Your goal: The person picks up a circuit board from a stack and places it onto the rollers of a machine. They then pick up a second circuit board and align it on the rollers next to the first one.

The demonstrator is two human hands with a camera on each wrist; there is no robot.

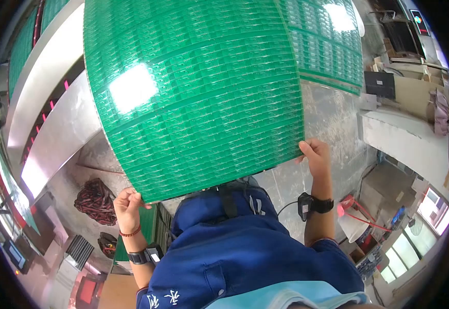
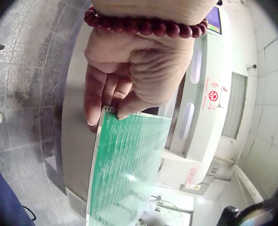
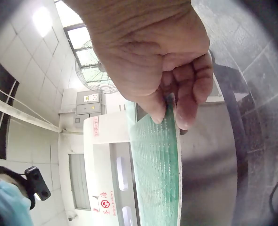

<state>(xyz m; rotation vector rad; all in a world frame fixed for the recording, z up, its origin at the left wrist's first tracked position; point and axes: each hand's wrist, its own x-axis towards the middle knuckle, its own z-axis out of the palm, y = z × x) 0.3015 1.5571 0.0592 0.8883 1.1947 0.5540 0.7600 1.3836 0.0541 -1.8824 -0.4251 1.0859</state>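
A large, glossy green sheet (image 1: 198, 113) with a fine grid of repeated rows stretches away in front of the body. My left hand (image 1: 127, 208) pinches its near left corner between thumb and fingers. At the near right corner, my right hand (image 1: 317, 157) pinches the edge the same way. In the left wrist view the thumb lies on the printed face of the sheet (image 2: 125, 165), the fingers behind its pale edge. The right wrist view has the sheet (image 3: 157, 174) hanging from thumb and fingers, its thin edge visible. Bright light reflects off its surface.
A second green sheet (image 1: 330, 56) shows beyond the right edge. A white machine (image 1: 62, 134) stands at the left. On the floor lies a dark red bundle (image 1: 97, 202). A white ledge (image 1: 407, 136) runs along the right, with a white bucket (image 1: 355, 226) nearer me.
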